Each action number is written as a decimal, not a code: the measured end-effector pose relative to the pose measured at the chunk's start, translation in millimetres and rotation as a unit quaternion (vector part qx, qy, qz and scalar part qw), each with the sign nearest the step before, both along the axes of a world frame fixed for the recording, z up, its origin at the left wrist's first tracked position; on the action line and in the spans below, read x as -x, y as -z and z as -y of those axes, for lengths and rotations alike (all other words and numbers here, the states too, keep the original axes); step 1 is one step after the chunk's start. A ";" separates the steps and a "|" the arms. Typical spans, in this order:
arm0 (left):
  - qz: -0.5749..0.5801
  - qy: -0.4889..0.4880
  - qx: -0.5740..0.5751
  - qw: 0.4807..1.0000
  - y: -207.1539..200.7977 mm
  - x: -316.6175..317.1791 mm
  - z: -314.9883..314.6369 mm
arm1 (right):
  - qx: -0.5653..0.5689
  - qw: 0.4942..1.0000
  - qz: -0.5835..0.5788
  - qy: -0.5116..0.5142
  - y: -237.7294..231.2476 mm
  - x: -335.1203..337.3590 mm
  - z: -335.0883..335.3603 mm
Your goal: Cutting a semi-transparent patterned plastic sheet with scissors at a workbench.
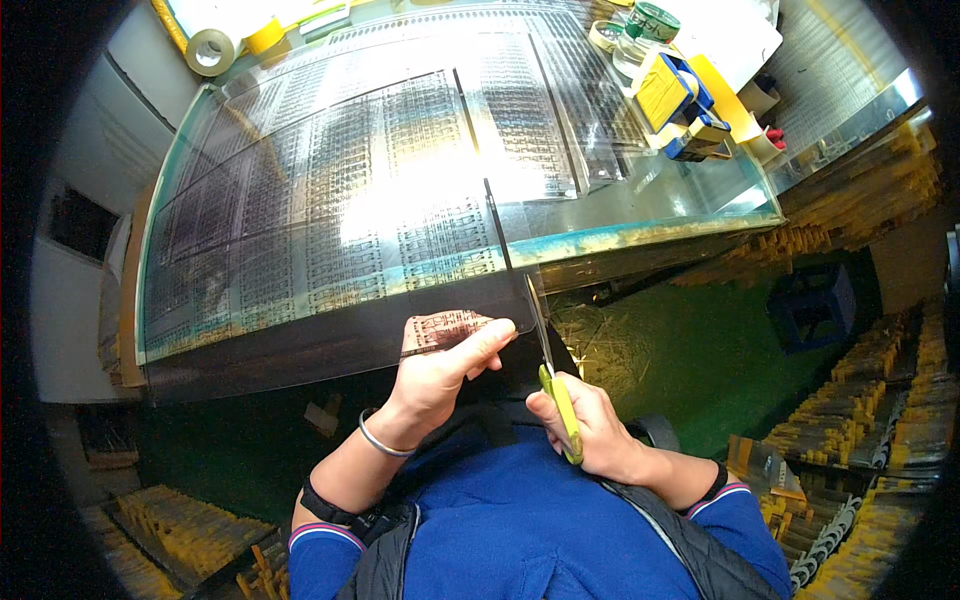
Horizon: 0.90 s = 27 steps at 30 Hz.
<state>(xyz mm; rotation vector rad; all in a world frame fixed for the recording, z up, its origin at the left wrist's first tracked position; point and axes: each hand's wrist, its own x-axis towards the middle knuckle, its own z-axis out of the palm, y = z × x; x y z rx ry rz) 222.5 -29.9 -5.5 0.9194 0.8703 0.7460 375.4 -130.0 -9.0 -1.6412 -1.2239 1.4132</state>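
Observation:
A large clear film sheet (345, 215) with rows of dark printed patterns lies on the glass tabletop and hangs over its near edge. My left hand (430, 380) pinches the sheet's near right corner between thumb and fingers; part of the print shows over the palm. In my right hand (597, 432) is a pair of scissors (562, 405) with yellow-green handles. Their blades point away from me, at the sheet's right edge just beside my left thumb. How far apart the blades are is hard to make out. A dark strip runs along that edge.
More printed films lie under the sheet on the glass-topped table (700, 215). Tape rolls (211, 50) sit at the far left. A blue and yellow block-shaped thing (680, 100) stands far right. A blue stool-like crate (812, 305) and racks with yellow edges (850, 410) are at right.

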 end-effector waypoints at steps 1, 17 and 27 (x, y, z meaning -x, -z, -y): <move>0.003 0.004 0.005 1.000 0.9 0.7 0.1 | -0.010 1.000 0.002 0.000 0.3 0.2 0.1; 0.055 0.001 0.112 0.992 4.6 -7.3 11.5 | 0.030 0.998 -0.044 0.031 0.0 8.0 0.9; 0.041 0.021 0.105 0.993 1.6 -12.1 18.8 | -0.038 0.998 -0.022 0.035 3.1 6.9 -3.3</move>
